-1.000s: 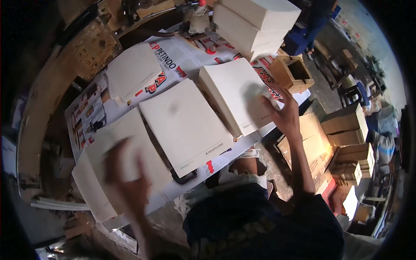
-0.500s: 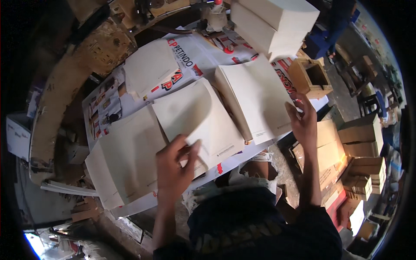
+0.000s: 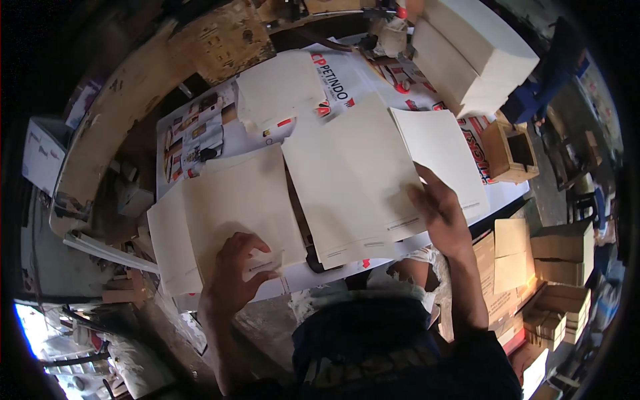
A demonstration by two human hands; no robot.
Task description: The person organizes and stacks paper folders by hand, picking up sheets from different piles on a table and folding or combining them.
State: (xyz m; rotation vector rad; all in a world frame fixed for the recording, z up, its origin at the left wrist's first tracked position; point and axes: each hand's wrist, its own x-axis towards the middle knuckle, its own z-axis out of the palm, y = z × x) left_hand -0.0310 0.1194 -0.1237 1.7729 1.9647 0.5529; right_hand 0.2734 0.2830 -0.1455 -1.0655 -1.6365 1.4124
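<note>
Stacks of cream printed paper sheets lie side by side on the table. My left hand (image 3: 235,270) hovers at the near right corner of the left paper stack (image 3: 243,193), its thumb and fingers apart and curved with nothing seen between them. My right hand (image 3: 445,217) pinches the right edge of a large paper sheet (image 3: 347,173) in the middle. The sheet bulges upward and overlaps part of the right paper stack (image 3: 443,143). Its fingertips are partly hidden at the sheet's edge. Another pile of paper (image 3: 170,240) fans out at the far left.
A printed banner (image 3: 200,137) covers the table. Loose paper (image 3: 277,87) lies at the back, with a tall white paper block (image 3: 467,53) at the back right. A wooden box (image 3: 510,150) stands on the right edge. Cardboard (image 3: 563,253) is piled beyond the right side.
My left hand has let go of the curled sheet and moved left. My right hand has left the right stack's edge and holds the middle sheet's right edge. The view has shifted.
</note>
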